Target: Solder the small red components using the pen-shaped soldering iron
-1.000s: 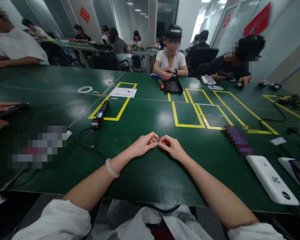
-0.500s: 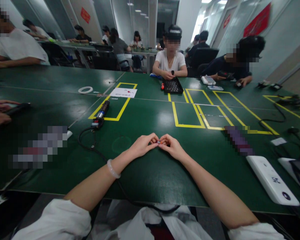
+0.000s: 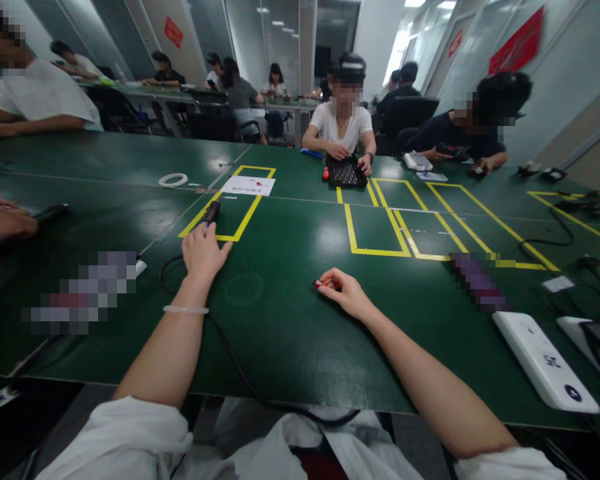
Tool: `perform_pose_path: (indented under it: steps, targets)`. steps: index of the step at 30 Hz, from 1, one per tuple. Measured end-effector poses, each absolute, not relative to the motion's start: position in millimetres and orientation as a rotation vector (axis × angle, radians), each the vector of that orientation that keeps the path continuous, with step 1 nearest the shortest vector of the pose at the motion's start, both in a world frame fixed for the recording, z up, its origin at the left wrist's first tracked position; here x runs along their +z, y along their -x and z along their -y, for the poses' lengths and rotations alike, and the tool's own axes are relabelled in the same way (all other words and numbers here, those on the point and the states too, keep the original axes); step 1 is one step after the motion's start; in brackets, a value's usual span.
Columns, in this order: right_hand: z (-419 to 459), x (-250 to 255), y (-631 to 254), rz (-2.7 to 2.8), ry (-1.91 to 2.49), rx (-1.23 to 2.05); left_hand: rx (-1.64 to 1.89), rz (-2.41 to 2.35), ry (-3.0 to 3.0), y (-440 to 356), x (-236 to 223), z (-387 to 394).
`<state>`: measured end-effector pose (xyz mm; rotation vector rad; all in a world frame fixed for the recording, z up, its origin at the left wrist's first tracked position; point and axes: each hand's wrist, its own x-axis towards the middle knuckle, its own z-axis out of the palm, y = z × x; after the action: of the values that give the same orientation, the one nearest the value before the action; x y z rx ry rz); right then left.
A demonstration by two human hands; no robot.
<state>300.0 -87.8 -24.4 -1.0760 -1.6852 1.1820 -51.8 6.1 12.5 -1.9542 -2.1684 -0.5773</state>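
My left hand [image 3: 205, 252] reaches forward with its thumb spread away from the fingers. It lies over the near part of a dark, cylindrical corded tool [image 3: 212, 209]; whether its fingertips touch the tool is hard to tell. Only the tool's dark far end shows clearly past the fingers. Over the table's near middle, my right hand [image 3: 347, 293] pinches a small red and dark piece [image 3: 317, 284] between thumb and fingers. A bit of orange shows at those fingers. The piece is too small to name.
A black cable [image 3: 230, 357] runs from the tool to the table's front edge. A white power bank [image 3: 543, 360] lies at right. Yellow tape [image 3: 380, 253] outlines areas. Opposite, a person handles a black tray [image 3: 347, 181]. A white card [image 3: 250, 186] and a ring [image 3: 173, 180] lie left of it.
My left hand has left my right hand and moved left and forward onto the corded tool. My right hand stays in place with the small piece. The person opposite has shifted a hand to the tray's side.
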Motion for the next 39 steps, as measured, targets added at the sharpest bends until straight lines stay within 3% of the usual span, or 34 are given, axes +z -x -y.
perform_pose_path:
  steps: [4,21,28,39]
  targets:
    - [88,-23,-300,1.692,1.084,1.184,-0.426,2.336,1.947,80,8,-10]
    - [88,-24,-301,1.710,1.093,1.172,-0.440,2.484,1.973,114,8,-30]
    - [89,-22,-300,1.765,1.138,1.109,-0.439,2.481,1.980,83,11,-24]
    - [88,-22,-298,1.759,1.145,1.046,-0.505,1.964,2.530,-38,4,18]
